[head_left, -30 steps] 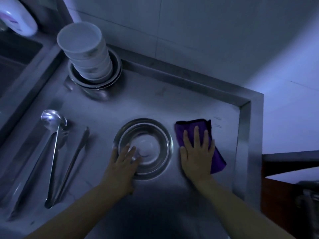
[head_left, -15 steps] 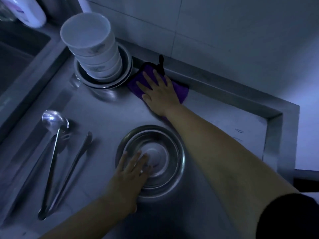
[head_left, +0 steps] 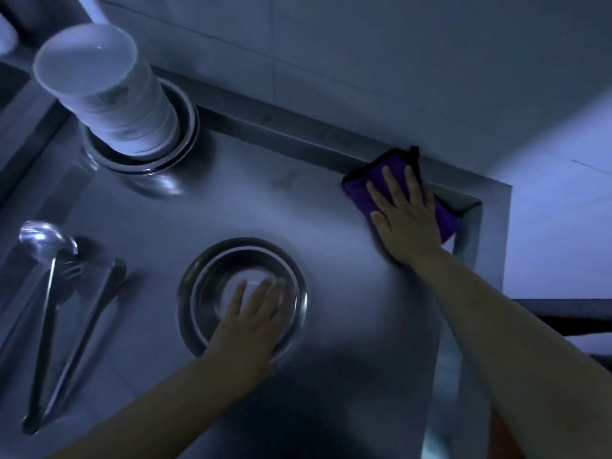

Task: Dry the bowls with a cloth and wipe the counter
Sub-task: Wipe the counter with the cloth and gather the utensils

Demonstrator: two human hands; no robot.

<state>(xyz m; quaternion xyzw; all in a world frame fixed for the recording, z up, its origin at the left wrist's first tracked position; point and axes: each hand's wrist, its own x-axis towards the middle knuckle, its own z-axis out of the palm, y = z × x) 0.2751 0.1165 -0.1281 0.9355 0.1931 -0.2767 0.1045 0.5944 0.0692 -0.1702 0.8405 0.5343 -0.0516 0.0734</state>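
A purple cloth (head_left: pixel 369 190) lies flat in the far right corner of the steel counter (head_left: pixel 298 207), against the raised back rim. My right hand (head_left: pixel 405 215) presses on it with straight, spread fingers. A steel bowl (head_left: pixel 212 276) sits in the middle of the counter, and my left hand (head_left: pixel 253 321) rests flat inside it with straight fingers. At the far left, a stack of white bowls (head_left: pixel 109 104) stands inside nested steel bowls (head_left: pixel 185 127).
A steel ladle (head_left: pixel 46 276) and long tongs (head_left: pixel 86 313) lie on the left of the counter. A sink edge (head_left: pixel 20 104) runs along the far left. Tiled wall (head_left: pixel 364 61) rises behind, and the counter's raised right rim (head_left: pixel 493 233) ends beside a drop.
My right hand slid the purple cloth along the back rim, from beside the stacked bowls to the far right corner. My left hand stayed in the steel bowl.
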